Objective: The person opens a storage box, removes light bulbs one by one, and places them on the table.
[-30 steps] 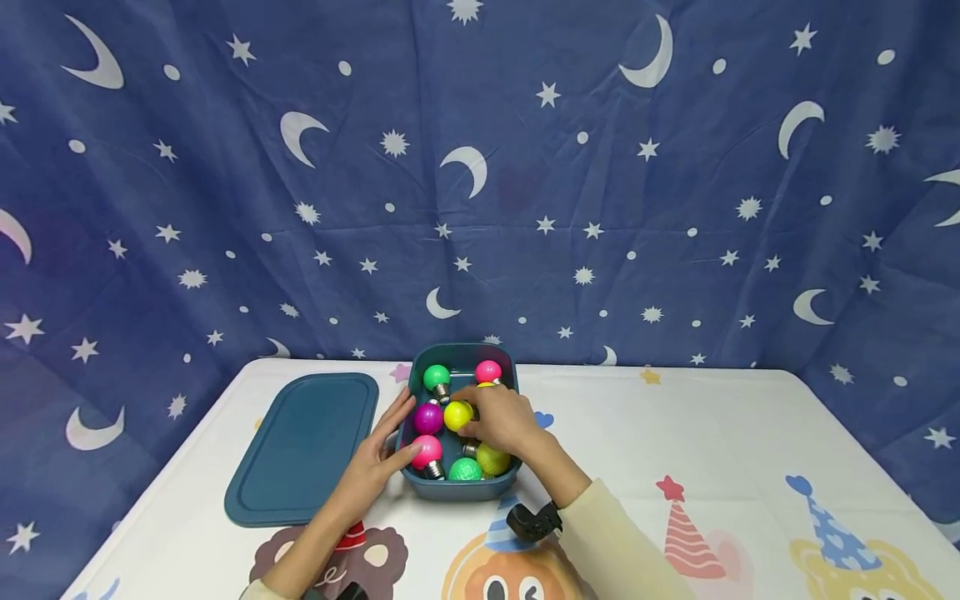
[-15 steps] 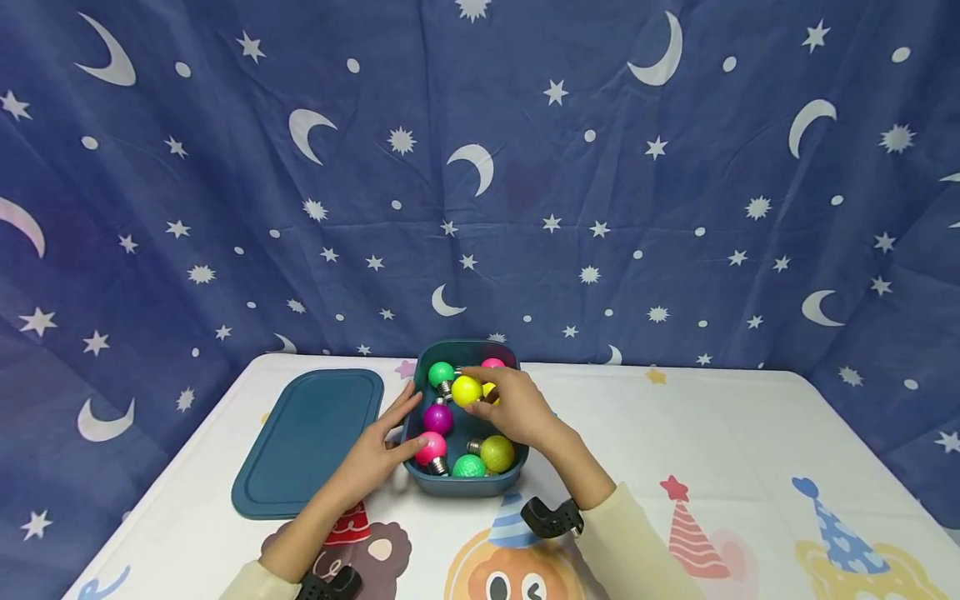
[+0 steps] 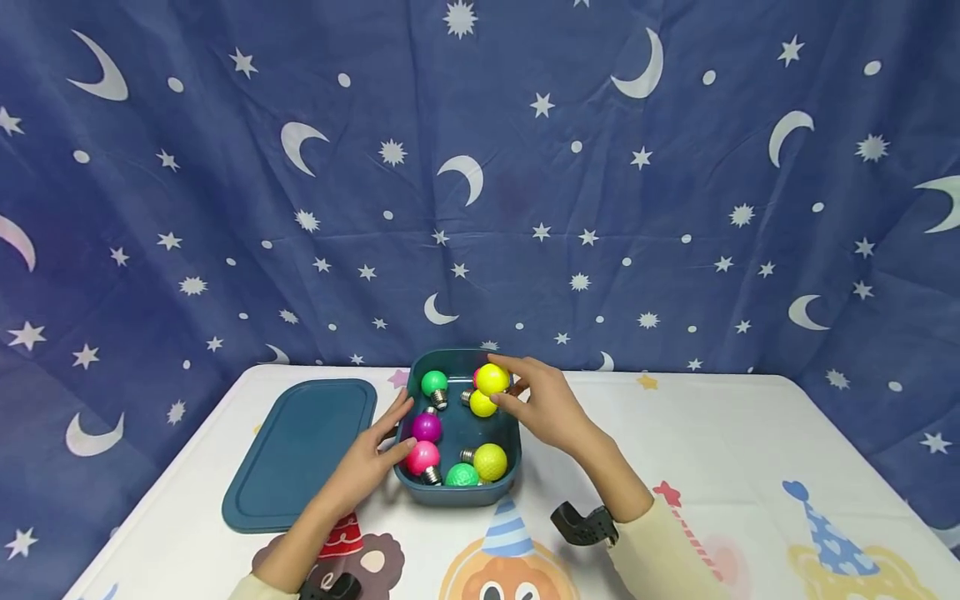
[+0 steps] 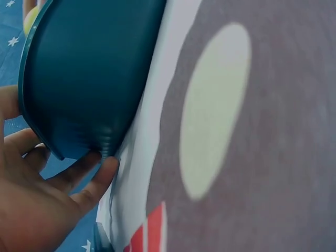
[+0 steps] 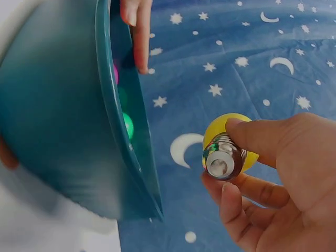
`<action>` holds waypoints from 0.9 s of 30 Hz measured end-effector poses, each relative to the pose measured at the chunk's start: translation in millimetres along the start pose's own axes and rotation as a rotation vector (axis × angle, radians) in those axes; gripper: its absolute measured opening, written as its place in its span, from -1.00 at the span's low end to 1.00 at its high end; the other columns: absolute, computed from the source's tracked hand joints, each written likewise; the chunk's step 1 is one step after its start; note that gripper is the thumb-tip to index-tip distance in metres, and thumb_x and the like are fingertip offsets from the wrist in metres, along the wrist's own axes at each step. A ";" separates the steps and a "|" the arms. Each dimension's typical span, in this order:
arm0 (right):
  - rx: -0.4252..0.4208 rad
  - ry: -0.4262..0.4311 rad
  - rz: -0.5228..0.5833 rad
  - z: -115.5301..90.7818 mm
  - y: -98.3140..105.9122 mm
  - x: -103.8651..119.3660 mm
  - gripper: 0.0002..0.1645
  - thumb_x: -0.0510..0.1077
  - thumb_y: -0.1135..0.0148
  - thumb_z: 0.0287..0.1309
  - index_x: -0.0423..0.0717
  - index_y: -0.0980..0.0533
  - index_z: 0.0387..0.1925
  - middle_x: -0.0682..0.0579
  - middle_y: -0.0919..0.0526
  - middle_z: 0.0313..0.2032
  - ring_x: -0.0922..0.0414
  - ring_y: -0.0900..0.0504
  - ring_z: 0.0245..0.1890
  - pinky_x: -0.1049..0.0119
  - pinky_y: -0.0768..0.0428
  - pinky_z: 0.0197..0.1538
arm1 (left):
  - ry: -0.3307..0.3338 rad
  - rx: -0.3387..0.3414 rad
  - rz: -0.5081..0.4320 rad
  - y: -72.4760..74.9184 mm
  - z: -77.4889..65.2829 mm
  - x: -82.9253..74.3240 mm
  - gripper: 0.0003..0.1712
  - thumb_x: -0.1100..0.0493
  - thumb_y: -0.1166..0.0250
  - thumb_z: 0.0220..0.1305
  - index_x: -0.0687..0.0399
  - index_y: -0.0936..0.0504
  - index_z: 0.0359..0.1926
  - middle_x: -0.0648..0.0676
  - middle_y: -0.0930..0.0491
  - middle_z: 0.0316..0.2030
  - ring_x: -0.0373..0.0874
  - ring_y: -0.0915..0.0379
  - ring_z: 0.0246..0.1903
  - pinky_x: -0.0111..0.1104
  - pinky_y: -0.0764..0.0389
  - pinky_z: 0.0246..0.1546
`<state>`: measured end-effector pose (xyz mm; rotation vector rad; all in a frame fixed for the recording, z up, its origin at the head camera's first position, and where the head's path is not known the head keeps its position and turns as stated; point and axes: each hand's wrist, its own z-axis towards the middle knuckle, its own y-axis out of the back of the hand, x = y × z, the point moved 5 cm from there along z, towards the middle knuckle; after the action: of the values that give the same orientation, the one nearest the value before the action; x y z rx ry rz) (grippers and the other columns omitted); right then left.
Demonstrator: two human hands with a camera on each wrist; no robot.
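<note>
My right hand (image 3: 551,404) pinches a yellow light bulb (image 3: 492,379) above the far right part of a dark teal box (image 3: 459,497). In the right wrist view, the held bulb's metal screw base (image 5: 220,161) faces the camera, with thumb and fingers around it. At the box's left wall, my left hand (image 3: 362,468) holds the rim, thumb over the edge and the other fingers along the outside. Inside lie more bulbs: green (image 3: 433,383), purple (image 3: 427,427), pink (image 3: 422,456), textured green (image 3: 462,475) and textured yellow (image 3: 490,462). Another yellow bulb (image 3: 483,404) sits below the held one.
A flat teal lid (image 3: 300,454) lies on the table left of the box. The white tablecloth (image 3: 600,450) carries cartoon prints. A blue curtain (image 3: 525,208) with moons and stars hangs behind the table.
My right hand has lifted the yellow bulb from among the others and moved it right and up, toward the box's far right corner. My left hand stays at the left rim.
</note>
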<state>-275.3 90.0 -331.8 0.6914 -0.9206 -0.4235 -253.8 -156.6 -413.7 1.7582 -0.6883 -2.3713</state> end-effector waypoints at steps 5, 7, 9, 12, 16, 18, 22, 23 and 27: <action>-0.030 -0.021 0.003 -6.8 12.8 -9.0 -0.35 -0.18 -0.41 0.07 0.01 -0.47 0.23 0.02 -0.60 -0.03 0.17 -0.57 -0.31 0.36 -0.57 -0.42 | -0.011 -0.009 -0.035 -1.1 -3.0 2.2 -0.33 0.17 -0.19 0.35 0.12 -0.21 0.43 0.07 0.07 0.48 0.19 0.06 0.39 0.15 -0.09 0.26; -0.038 -0.033 -0.001 -8.7 16.9 -13.9 -0.35 -0.18 -0.41 0.07 0.00 -0.46 0.24 0.01 -0.60 0.01 0.16 -0.57 -0.31 0.36 -0.58 -0.40 | -0.016 -0.009 -0.040 -1.7 -3.6 3.3 -0.35 0.17 -0.17 0.37 0.11 -0.20 0.43 0.07 0.07 0.48 0.14 0.15 0.42 0.15 -0.05 0.28; -0.053 -0.038 -0.003 -10.7 21.2 -19.6 -0.35 -0.18 -0.41 0.07 -0.04 -0.46 0.23 -0.01 -0.59 0.02 0.16 -0.57 -0.32 0.35 -0.58 -0.39 | -0.023 -0.011 -0.046 -2.1 -3.5 3.9 -0.36 0.17 -0.14 0.39 0.11 -0.21 0.43 0.07 0.07 0.48 0.11 0.20 0.43 0.14 -0.02 0.29; -0.082 -0.041 -0.011 -13.4 27.4 -28.3 -0.36 -0.17 -0.40 0.08 -0.08 -0.46 0.22 -0.03 -0.60 0.01 0.16 -0.56 -0.34 0.33 -0.57 -0.37 | -0.037 -0.003 -0.055 -2.6 -2.3 3.8 -0.38 0.17 -0.12 0.40 0.12 -0.20 0.43 0.06 0.08 0.48 0.09 0.23 0.44 0.12 0.01 0.30; -0.098 -0.063 -0.016 -15.6 32.0 -38.6 -0.37 -0.17 -0.40 0.08 -0.11 -0.46 0.22 -0.05 -0.61 -0.01 0.15 -0.57 -0.34 0.30 -0.56 -0.34 | -0.029 0.010 -0.081 -3.1 -2.4 3.7 -0.39 0.19 -0.09 0.42 0.12 -0.18 0.44 0.04 0.10 0.48 0.07 0.28 0.44 0.13 0.10 0.32; -0.105 -0.085 -0.018 -15.6 35.8 -42.1 -0.37 -0.17 -0.40 0.08 -0.10 -0.46 0.22 -0.05 -0.61 -0.02 0.13 -0.57 -0.33 0.28 -0.56 -0.33 | -0.025 0.011 -0.095 -3.0 -2.0 3.3 -0.39 0.20 -0.08 0.43 0.11 -0.17 0.44 0.03 0.11 0.49 0.07 0.31 0.44 0.14 0.14 0.32; -0.116 -0.143 -0.007 -16.4 40.2 -52.7 -0.36 -0.16 -0.39 0.09 -0.12 -0.45 0.23 -0.07 -0.62 -0.03 0.10 -0.59 -0.31 0.28 -0.57 -0.34 | -0.015 0.013 -0.107 -3.4 -1.7 4.8 -0.38 0.18 -0.07 0.43 0.08 -0.15 0.45 0.02 0.12 0.49 0.03 0.32 0.45 0.11 0.16 0.33; -0.118 -0.159 -0.002 -16.9 40.7 -55.8 -0.36 -0.16 -0.39 0.10 -0.13 -0.44 0.23 -0.08 -0.62 -0.03 0.10 -0.59 -0.30 0.28 -0.57 -0.33 | -0.015 0.014 -0.107 -3.5 -1.7 5.3 -0.37 0.17 -0.07 0.43 0.08 -0.15 0.45 0.02 0.12 0.49 0.03 0.32 0.45 0.10 0.16 0.33; -0.120 -0.218 0.018 -20.0 40.1 -70.0 -0.36 -0.15 -0.38 0.11 -0.15 -0.43 0.23 -0.11 -0.60 -0.03 0.06 -0.60 -0.29 0.28 -0.58 -0.33 | -0.007 0.019 -0.109 -4.1 -2.6 6.7 -0.37 0.16 -0.08 0.43 0.06 -0.15 0.45 0.00 0.12 0.49 0.02 0.32 0.45 0.10 0.17 0.34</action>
<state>-295.1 168.0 -352.4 0.5334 -1.0967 -0.5417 -252.8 -156.1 -421.9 1.8412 -0.6331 -2.4492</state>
